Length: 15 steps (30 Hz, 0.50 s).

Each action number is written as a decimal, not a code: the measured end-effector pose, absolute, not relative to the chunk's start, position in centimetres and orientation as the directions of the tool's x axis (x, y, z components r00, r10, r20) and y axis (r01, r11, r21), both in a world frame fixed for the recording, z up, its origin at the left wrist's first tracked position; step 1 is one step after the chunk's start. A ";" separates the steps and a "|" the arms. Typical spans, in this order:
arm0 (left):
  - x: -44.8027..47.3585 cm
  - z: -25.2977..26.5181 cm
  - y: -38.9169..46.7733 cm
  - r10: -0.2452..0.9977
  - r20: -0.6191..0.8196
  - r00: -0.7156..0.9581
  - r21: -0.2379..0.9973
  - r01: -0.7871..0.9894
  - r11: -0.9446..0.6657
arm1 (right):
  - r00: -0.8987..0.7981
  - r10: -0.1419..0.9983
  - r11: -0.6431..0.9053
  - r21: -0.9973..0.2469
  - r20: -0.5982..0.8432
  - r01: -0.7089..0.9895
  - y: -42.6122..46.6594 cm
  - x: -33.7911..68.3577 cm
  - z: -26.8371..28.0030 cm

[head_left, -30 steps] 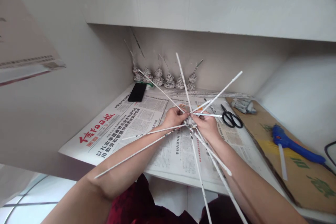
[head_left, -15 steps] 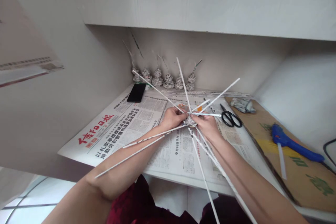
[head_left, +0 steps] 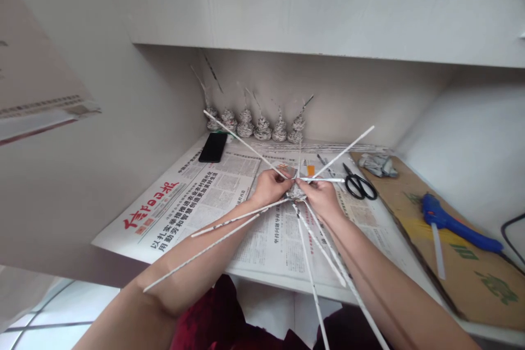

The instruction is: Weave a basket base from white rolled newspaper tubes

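Observation:
Between my hands is a small woven newspaper piece, with several thin rolled paper strips sticking out of it all round. My left hand is closed on its left side, thumb and fingers pinching near the centre. On the right side my right hand pinches the piece and the base of a paper strip. Two strips stretch over my left forearm, and others hang down toward my lap. The fingertips partly cover the middle of the weave.
Gourd-shaped woven paper pieces line the back wall. A black phone lies on the newspaper at left. To the right are black scissors, a crumpled paper wad and a blue glue gun on cardboard.
A strip that stood upright toward the back wall now looks much shorter, folded or tilted away. One short strip near my right fingers has lowered. Both hands keep their grip.

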<state>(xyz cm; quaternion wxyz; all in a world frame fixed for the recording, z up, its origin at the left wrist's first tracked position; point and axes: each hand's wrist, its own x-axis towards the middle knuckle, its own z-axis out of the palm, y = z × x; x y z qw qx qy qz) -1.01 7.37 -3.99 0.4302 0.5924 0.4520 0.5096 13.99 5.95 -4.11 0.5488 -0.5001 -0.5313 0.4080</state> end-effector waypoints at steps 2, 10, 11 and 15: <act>-1.0 -4.0 7.3 0.971 0.218 0.101 0.969 0.093 -0.227 | 0.134 0.969 0.178 -0.963 0.207 0.200 6.0 14.1 -4.3; -0.9 -3.9 7.4 0.984 0.163 0.070 0.985 0.051 -0.167 | 0.166 0.955 0.202 -0.947 0.248 0.252 6.5 14.4 -5.2; -0.9 -4.0 7.5 0.986 0.148 0.072 0.987 0.048 -0.152 | 0.173 0.951 0.207 -0.943 0.257 0.259 6.5 14.4 -5.2; -1.1 -4.2 7.6 0.984 0.148 0.099 0.987 0.039 -0.153 | 0.172 0.952 0.207 -0.947 0.253 0.246 6.2 14.4 -4.7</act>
